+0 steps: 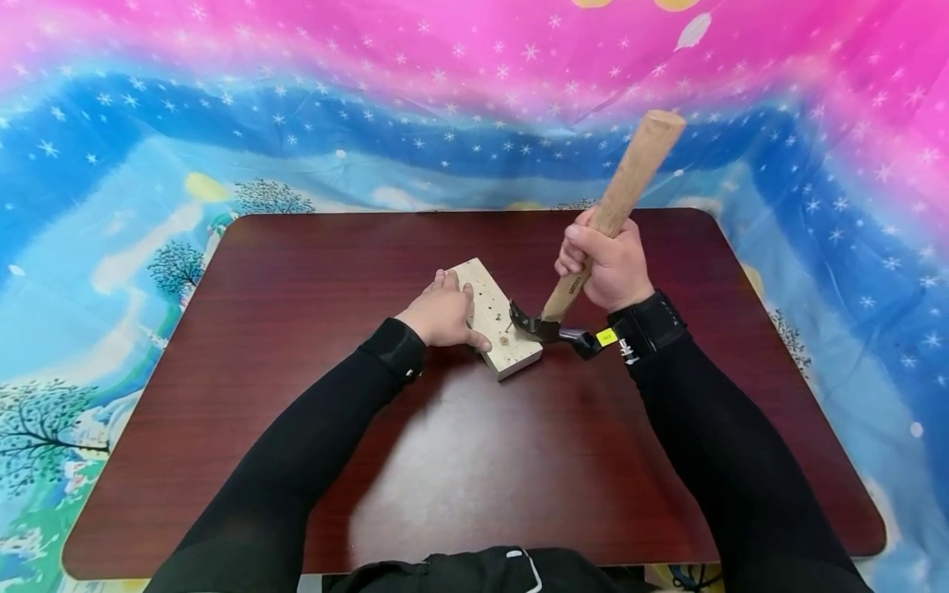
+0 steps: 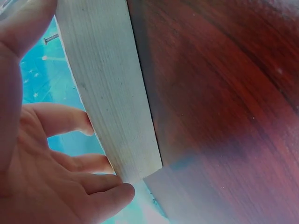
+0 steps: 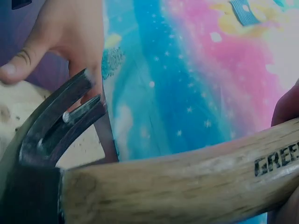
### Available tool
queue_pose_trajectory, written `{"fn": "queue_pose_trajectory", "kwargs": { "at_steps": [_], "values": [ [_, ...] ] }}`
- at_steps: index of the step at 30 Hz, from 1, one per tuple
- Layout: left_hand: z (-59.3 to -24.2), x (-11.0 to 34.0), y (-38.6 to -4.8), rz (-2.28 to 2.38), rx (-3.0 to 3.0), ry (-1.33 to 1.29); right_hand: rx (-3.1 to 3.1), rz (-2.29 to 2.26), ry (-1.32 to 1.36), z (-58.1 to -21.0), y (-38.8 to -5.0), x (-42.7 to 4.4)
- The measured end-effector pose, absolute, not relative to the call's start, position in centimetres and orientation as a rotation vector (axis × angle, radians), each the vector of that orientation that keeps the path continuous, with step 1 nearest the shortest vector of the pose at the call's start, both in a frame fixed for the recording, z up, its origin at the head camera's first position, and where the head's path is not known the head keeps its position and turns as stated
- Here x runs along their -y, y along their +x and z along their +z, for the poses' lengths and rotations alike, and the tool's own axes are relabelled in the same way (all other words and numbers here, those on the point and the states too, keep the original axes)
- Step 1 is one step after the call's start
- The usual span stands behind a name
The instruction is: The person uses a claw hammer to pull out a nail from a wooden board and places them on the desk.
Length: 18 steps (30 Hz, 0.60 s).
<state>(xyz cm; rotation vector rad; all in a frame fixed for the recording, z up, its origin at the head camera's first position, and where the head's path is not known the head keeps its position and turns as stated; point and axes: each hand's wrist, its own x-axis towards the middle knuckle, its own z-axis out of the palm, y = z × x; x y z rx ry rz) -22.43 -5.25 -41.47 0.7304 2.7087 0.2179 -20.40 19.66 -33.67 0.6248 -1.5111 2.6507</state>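
The head view shows a pale, rectangular wooden block (image 1: 498, 317) lying slantwise on a glossy, dark red-brown table (image 1: 296, 395), nearer the far edge than the near one, one narrow end toward the far-left corner. Small dark holes and marks dot its top. A thin metal nail (image 2: 51, 38) projects from that top face; in the right wrist view a nail head lies between the two prongs of the claw. The claw belongs to a black steel hammer head (image 1: 544, 330) on a light wooden handle (image 1: 621, 193), which tilts up toward the table's far-right corner.

The right hand (image 1: 614, 262) has its fingers wrapped firmly round the handle. The left hand (image 1: 442, 317) lies along the block's left long side, fingers spread and only slightly bent, tips on the upper edge, pressing rather than clasping.

The block should be light, stiff and hard to damage, but apt to skid on the polished surface; its left side, away from the claw, looks the safest place to hold it. The hammer is probably head-heavy and rigid, best held well up the handle, where the smooth wood might twist in the palm. The nail seems likely to bend.

Black sleeves (image 1: 285, 465) cover both arms. Behind the far edge hangs a pink-and-blue printed cloth (image 1: 415, 107).
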Motion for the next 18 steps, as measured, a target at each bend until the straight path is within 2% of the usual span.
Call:
{"fn": "queue_pose_trajectory", "kwargs": {
  "at_steps": [5, 11, 18],
  "values": [
    [-41.1, 5.3, -22.4, 0.216, -2.706, 0.730, 1.565, 2.597, 0.668, -33.3, -20.5, -19.0],
    [-41.4, 5.2, -22.4, 0.199, -2.725, 0.723, 1.101, 2.865, 0.666, -33.3, -20.7, -21.6],
    [-41.2, 6.0, -22.1, 0.228, -2.689, 0.789, 0.873, 2.869, 0.757, -31.5, -20.1, -23.0]
  ]
}}
